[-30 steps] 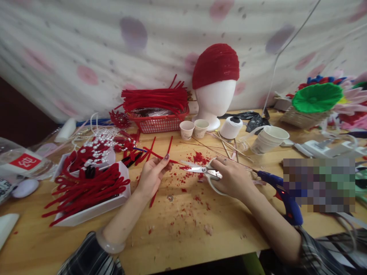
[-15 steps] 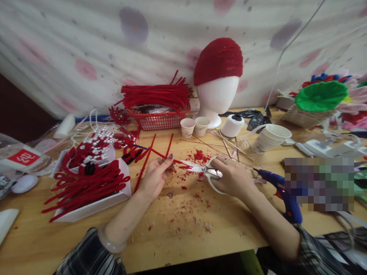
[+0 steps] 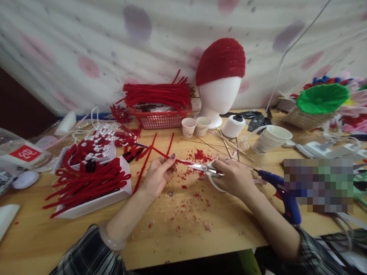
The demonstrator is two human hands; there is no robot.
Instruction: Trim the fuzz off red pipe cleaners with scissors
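My left hand pinches a red pipe cleaner between thumb and fingers, near its right end. That end pokes out past my thumb toward the blades of a pair of scissors. My right hand grips the scissors by their white handles, the tips pointing left at the pipe cleaner. The blades look nearly closed at its end; whether they bite into it I cannot tell. Red fuzz clippings lie scattered beneath and behind the scissors. Two more red pipe cleaners rest on the table behind my left hand.
White box with red looped stems stands left, beside beads. Behind are a red basket heaped with pipe cleaners, paper cups, a thread spool and a mannequin head in red. A blue glue gun lies right.
The scissor blades have come closer together on the pipe cleaner's end, and the handles have drawn together. My left hand keeps its pinch, and the view has shifted slightly.
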